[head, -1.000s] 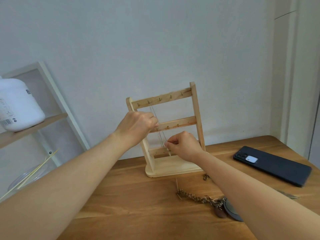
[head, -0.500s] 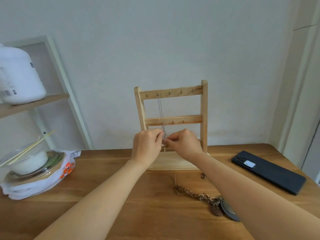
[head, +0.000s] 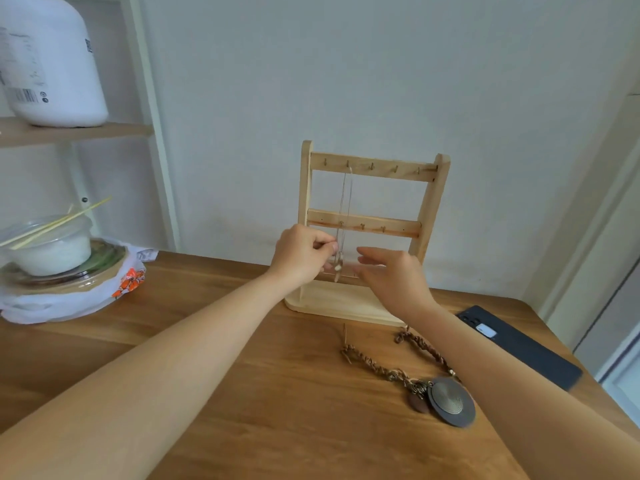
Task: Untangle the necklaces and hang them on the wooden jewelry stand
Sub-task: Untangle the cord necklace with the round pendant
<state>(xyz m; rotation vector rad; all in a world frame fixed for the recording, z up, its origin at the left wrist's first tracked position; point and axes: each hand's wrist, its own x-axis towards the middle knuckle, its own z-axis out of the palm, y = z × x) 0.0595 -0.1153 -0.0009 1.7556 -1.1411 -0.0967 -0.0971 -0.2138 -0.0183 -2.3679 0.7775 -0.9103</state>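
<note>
A wooden jewelry stand [head: 429, 202] with three rails of small pegs stands at the back of the table. A thin pale chain necklace [head: 346, 202] hangs from a peg on the top rail, down to a small pendant near the bottom rail. My left hand [head: 301, 254] pinches the chain's lower part beside the middle rail. My right hand [head: 394, 275] hovers just right of the pendant, fingers straight and blurred, holding nothing. A braided brown necklace [head: 377, 367] with a round dark pendant lies on the table in front of the stand.
A dark phone [head: 519, 344] lies at the table's right. At the left, a lidded plastic bowl [head: 52, 244] with chopsticks sits on a stack over a white bag. A white jug [head: 52, 64] stands on the shelf above. The wall is right behind the stand.
My right hand has let go of the thin chain and drawn back to the right with its fingers spread. My left hand stays pinching it. The camera has tilted down and come closer.
</note>
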